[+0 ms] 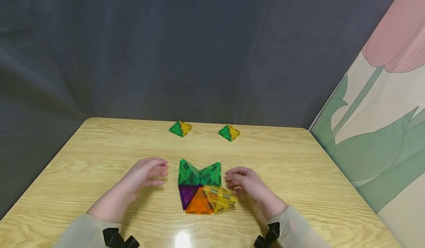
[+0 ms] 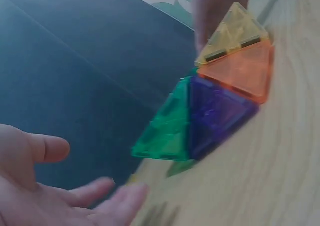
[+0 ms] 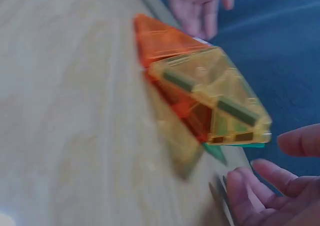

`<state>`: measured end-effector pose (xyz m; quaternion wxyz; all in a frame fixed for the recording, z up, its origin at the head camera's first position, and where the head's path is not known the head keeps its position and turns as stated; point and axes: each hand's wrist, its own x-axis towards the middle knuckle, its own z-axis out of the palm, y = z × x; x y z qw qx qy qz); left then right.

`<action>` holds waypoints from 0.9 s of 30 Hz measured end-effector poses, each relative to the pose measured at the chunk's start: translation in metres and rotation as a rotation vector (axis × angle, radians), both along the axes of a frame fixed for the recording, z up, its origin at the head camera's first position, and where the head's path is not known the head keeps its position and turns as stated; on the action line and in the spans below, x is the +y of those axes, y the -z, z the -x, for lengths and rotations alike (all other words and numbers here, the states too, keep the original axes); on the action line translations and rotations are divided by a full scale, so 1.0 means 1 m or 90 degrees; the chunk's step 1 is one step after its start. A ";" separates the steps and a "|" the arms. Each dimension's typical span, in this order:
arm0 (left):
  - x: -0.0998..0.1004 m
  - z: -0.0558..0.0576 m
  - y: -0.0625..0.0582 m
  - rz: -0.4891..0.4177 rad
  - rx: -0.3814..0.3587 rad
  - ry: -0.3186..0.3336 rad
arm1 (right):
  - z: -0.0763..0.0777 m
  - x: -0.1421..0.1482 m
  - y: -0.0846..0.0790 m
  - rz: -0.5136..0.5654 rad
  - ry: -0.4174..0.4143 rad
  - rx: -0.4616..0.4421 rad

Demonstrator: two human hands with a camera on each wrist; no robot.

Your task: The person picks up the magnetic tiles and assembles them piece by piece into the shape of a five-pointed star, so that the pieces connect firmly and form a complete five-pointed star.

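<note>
On the table stands a joined build of translucent triangular magnetic tiles: green tiles [image 1: 210, 174] form two raised points at the back, with a purple tile [image 1: 188, 194], an orange tile [image 1: 199, 203] and yellow tiles [image 1: 220, 199] in front. The yellow part juts out to the right. To the build's left, my left hand [image 1: 149, 174] hovers apart from it, fingers extended and nothing held. Close by the green and yellow tiles on the other side is my right hand [image 1: 245, 183], its fingers loosely bent. The right wrist view shows a small gap between those fingers and the yellow tiles [image 3: 220, 95].
Two small green-and-yellow pyramids, one on the left [image 1: 180, 128] and one on the right [image 1: 229, 133], sit near the far edge of the wooden table [image 1: 99, 148]. A dark curtain [image 1: 166, 56] hangs behind it. A tulip-patterned panel [image 1: 382, 137] borders the right side.
</note>
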<state>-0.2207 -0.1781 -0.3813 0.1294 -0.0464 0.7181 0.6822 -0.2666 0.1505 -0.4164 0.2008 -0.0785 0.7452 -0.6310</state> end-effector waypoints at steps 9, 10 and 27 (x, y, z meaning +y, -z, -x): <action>0.019 -0.004 0.011 -0.018 -0.048 0.086 | 0.005 -0.007 -0.009 0.082 -0.053 -0.057; 0.020 -0.006 0.011 -0.018 -0.048 0.085 | 0.004 -0.008 -0.010 0.088 -0.059 -0.057; -0.002 0.036 -0.040 -0.032 0.005 0.031 | 0.036 -0.021 -0.069 0.111 0.004 -0.031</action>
